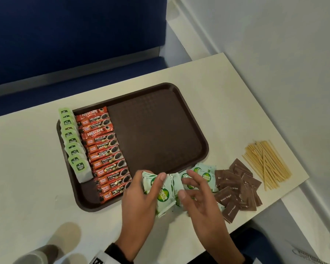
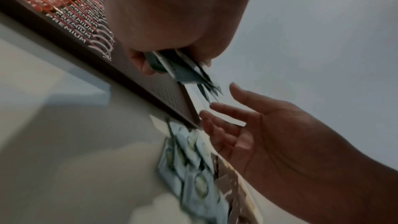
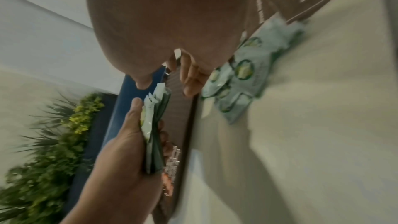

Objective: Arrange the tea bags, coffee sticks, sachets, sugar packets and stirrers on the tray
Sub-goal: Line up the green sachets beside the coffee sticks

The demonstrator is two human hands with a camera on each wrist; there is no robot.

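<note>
A brown tray [image 1: 156, 130] lies on the cream tabletop [image 1: 27, 159], most of its floor bare. Along its nine o'clock edge runs a column of green-tagged tea bags [image 1: 72, 143], and just beside them, toward three o'clock, a neat column of red coffee sticks [image 1: 107, 153] overlapping one another.

At the tray's six o'clock rim the person's left hand [image 1: 141, 202] grips a small stack of pale green sachets [image 1: 163, 193], thumb on top and fingers [image 2: 140, 64] curled underneath, the packets fanned slightly at their free ends. The right hand [image 1: 200, 202] hovers just beside that stack at three o'clock of it, its fingers [image 2: 217, 122] spread and relaxed, grasping nothing, over more loose sachets [image 1: 204, 174] lying on the tabletop against the tray's rim.

Further toward three o'clock sits a loose heap of brown sugar packets [image 1: 236, 185], touching the loose sachets. Beyond it, near the tabletop's edge, lies a bundle of wooden stirrers [image 1: 267, 164], mostly parallel, a few crossed. A blue seat [image 1: 65, 44] stands past the tabletop at twelve o'clock.
</note>
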